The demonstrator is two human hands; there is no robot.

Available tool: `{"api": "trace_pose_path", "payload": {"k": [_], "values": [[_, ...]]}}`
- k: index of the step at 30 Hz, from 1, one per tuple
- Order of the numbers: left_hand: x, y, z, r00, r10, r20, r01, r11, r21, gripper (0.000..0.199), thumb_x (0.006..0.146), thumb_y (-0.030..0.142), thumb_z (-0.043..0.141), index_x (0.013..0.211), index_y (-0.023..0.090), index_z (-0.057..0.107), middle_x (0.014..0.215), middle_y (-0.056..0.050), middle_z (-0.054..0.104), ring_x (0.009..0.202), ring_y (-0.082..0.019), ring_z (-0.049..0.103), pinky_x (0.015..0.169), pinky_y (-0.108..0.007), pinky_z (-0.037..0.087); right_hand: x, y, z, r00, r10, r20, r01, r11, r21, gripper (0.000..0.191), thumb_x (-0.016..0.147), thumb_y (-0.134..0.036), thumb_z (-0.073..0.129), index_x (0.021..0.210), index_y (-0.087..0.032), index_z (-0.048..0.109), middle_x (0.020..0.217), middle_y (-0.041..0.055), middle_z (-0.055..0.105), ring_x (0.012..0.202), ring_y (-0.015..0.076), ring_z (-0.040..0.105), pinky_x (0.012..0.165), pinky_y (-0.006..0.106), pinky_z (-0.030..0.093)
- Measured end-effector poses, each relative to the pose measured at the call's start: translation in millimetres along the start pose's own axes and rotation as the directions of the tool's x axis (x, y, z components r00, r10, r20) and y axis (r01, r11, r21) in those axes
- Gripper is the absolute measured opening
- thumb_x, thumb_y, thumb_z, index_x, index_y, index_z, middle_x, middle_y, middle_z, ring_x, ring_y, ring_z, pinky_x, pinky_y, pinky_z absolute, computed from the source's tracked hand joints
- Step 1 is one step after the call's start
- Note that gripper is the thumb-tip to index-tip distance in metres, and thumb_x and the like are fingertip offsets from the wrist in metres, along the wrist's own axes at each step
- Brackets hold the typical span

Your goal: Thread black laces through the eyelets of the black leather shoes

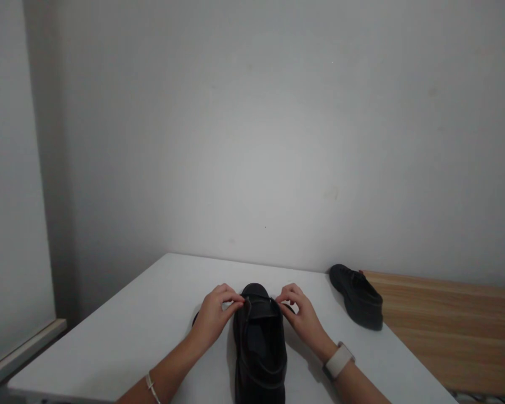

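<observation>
A black shoe (261,348) stands on the white table between my hands, its toe pointing away and its opening facing up. My left hand (219,311) pinches at the left side of the shoe's lacing area, thumb and index finger pressed together. On the right side, my right hand (299,314) pinches in the same way near the tongue. What the fingertips hold looks like a dark lace, with dark pieces showing beside both hands. A second black shoe (357,297) rests at the table's back right corner.
The white table (122,331) reaches back to a grey wall (252,140). To the right is a wood-grained surface (454,336). A white panel with a ledge (21,350) stands at the far left.
</observation>
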State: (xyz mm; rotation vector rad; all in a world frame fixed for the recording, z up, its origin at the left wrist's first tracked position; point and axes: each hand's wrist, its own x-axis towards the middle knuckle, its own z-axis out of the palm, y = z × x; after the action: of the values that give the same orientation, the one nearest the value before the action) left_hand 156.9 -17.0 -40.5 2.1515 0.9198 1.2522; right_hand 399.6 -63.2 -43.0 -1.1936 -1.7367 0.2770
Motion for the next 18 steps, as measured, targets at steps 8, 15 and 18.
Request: {"api": "trace_pose_path", "payload": {"k": [8,15,18], "values": [[2,12,-1.9,0.997,-0.064,0.042,0.060,0.994,0.088,0.016,0.081,0.025,0.057,0.080,0.021,0.073,0.083,-0.005,0.072,0.081,-0.022,0.062,0.077,-0.032,0.045,-5,-18,4,0.999,0.029,0.015,-0.028,0.998,-0.058,0.019,0.087,-0.031,0.056,0.081,-0.020,0.071,0.079,0.0056,0.064,0.073,0.0199,0.059,0.068,0.031,0.046],[8,26,-6.2,0.980,-0.146,0.138,0.148,0.989,0.000,0.025,0.082,0.035,0.052,0.089,0.017,0.069,0.072,-0.004,0.071,0.068,-0.019,0.065,0.064,-0.026,0.045,-5,-44,-4,0.990,0.125,0.065,-0.125,0.992,-0.007,0.039,0.092,-0.046,0.044,0.105,-0.020,0.069,0.093,0.0085,0.072,0.084,0.0233,0.065,0.075,0.034,0.049],[18,45,-10.5,0.975,-0.147,0.166,0.124,0.982,0.143,0.043,0.086,0.051,0.044,0.084,0.017,0.071,0.066,-0.005,0.070,0.062,-0.019,0.062,0.057,-0.026,0.041,3,-64,-11,0.972,0.145,0.185,-0.133,0.988,-0.074,0.041,0.093,-0.047,0.041,0.109,-0.020,0.067,0.082,0.0055,0.072,0.074,0.0212,0.064,0.067,0.031,0.047]]}}
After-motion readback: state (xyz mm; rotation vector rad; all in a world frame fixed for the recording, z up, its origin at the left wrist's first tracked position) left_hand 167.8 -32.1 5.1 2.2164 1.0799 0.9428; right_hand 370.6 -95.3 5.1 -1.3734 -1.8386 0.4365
